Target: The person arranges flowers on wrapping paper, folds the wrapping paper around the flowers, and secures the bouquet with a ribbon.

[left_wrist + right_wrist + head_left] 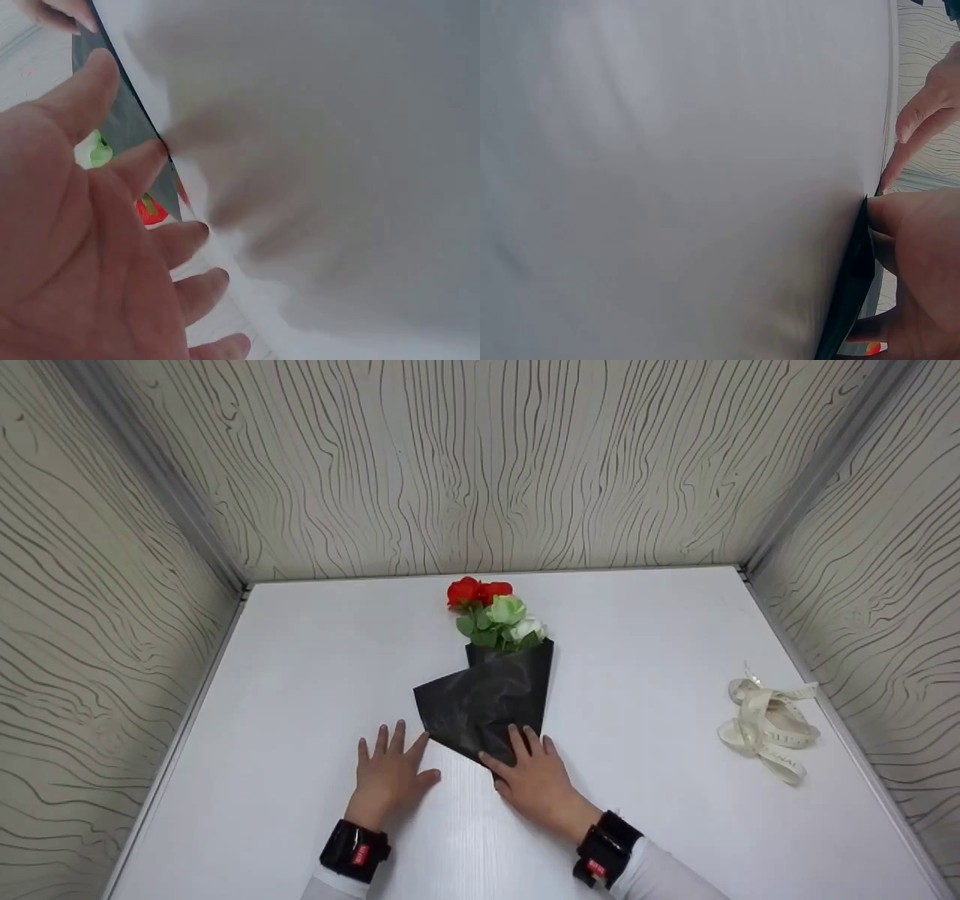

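Observation:
A bouquet of red roses [465, 593], a pale green rose [507, 609] and a white rose [528, 628] lies on the white table, its stems wrapped in black paper [480, 697]. My right hand [541, 787] presses its spread fingers on the lower part of the wrapping. My left hand [386, 780] has its fingers spread, with the index fingertip right at the paper's lower left edge. In the left wrist view the same index finger [139, 169] meets the edge of the paper [124, 112]. The stems are hidden inside the wrapping.
A loose heap of cream printed ribbon [769, 727] lies at the right side of the table [300, 660]. Wood-grain patterned panels [480, 465] enclose the table at the back and on both sides.

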A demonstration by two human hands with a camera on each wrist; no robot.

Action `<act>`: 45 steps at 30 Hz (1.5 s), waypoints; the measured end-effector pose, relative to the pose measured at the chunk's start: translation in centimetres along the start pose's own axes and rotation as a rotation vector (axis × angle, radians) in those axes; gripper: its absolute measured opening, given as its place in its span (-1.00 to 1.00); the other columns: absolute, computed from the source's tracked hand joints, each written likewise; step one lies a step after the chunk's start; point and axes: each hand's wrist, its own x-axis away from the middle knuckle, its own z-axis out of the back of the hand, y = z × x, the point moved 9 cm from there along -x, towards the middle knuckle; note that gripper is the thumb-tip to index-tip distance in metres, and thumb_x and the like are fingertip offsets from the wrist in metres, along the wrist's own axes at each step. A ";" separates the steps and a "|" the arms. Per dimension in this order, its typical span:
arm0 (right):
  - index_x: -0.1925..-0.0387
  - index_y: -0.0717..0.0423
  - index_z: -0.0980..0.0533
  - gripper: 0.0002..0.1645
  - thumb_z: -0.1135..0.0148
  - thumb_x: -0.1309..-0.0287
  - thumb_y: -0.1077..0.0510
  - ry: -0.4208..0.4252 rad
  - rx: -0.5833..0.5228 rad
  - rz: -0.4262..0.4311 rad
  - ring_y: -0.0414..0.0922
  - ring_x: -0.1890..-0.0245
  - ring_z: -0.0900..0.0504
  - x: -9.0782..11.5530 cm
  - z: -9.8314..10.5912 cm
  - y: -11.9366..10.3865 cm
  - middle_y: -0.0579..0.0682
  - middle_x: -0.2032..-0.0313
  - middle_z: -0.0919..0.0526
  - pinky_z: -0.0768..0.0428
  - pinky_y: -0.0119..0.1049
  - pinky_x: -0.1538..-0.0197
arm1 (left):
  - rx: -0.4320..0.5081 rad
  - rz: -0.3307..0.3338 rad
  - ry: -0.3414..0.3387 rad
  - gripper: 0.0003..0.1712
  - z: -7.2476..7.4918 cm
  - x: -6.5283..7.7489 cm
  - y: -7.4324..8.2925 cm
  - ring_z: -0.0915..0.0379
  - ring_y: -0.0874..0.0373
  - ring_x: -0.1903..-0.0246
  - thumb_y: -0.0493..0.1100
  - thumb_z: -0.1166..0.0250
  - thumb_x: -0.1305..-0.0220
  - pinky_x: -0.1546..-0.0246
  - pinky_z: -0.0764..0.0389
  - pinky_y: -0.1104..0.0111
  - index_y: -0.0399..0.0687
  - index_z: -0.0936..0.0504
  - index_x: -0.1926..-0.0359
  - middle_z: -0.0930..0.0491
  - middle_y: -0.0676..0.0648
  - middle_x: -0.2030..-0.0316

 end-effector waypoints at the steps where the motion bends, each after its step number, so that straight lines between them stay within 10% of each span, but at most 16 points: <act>1: -0.23 -0.41 -0.29 -0.48 0.06 -0.22 -0.21 0.008 -0.009 -0.001 0.22 -0.17 -0.23 0.0 0.0 0.1 0.28 -0.22 -0.20 -0.27 0.15 -0.06 | 0.010 0.016 -0.001 -0.18 0.1 0.0 -0.3 0.07 -0.24 -0.28 0.33 -0.13 -0.08 -0.11 0.10 -0.25 0.09 -0.26 -0.31 -0.10 -0.25 -0.31; 24: -0.21 -0.28 -0.34 -0.47 -0.03 -0.17 -0.06 -0.036 -0.160 -0.196 0.28 -0.24 -0.09 -0.2 -1.0 13.2 0.31 -0.26 -0.13 -0.18 0.24 -0.09 | 0.069 0.051 0.008 -0.07 -0.1 -0.2 -1.0 0.02 -0.23 -0.26 0.21 -0.31 0.02 -0.07 -0.01 -0.27 -0.06 -0.22 -0.32 -0.12 -0.24 -0.30; 45: -0.28 -0.31 -0.24 -0.43 0.02 -0.20 -0.04 -0.085 -0.260 -0.253 0.28 -0.29 0.08 -1.8 -2.0 16.0 0.31 -0.31 0.01 -0.02 0.26 -0.17 | 0.063 0.038 -0.007 -0.08 0.1 -0.1 -1.0 0.03 -0.24 -0.26 0.21 -0.29 -0.02 -0.06 -0.05 -0.26 -0.08 -0.20 -0.33 -0.10 -0.26 -0.30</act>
